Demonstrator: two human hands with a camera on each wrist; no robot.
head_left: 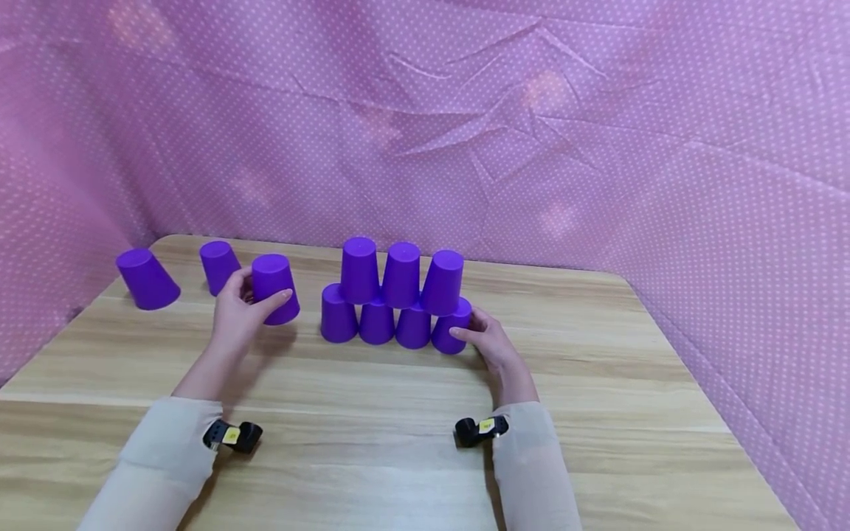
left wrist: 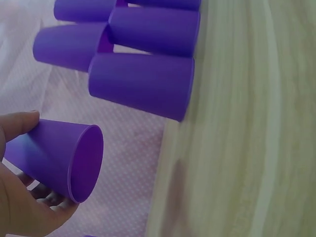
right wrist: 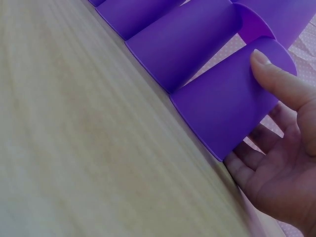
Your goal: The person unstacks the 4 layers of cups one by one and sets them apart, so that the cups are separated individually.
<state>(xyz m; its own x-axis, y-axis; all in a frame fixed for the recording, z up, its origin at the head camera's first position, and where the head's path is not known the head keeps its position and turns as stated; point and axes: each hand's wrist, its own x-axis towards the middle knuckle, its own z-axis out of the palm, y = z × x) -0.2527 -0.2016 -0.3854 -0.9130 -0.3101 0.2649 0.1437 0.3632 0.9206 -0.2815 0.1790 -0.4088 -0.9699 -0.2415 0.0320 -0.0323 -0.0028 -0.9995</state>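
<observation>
My left hand (head_left: 237,306) grips a purple cup (head_left: 271,276), mouth down, thumb on its near side and fingers behind. That cup hangs above the table, its shadow falling below it; in the left wrist view its open rim (left wrist: 86,163) shows. To its right stands a two-tier wall of upside-down purple cups: several in the bottom row (head_left: 339,317), three in the upper row (head_left: 401,273) bridging the gaps. My right hand (head_left: 494,341) holds the bottom row's right end cup (right wrist: 229,98), thumb across its near side, fingers curled around its outer side.
Two more upside-down purple cups stand at the back left: one at the far left (head_left: 147,280), another (head_left: 218,264) just behind my left hand. The wooden table (head_left: 372,442) ends at a pink dotted cloth (head_left: 465,133) hanging behind and along both sides.
</observation>
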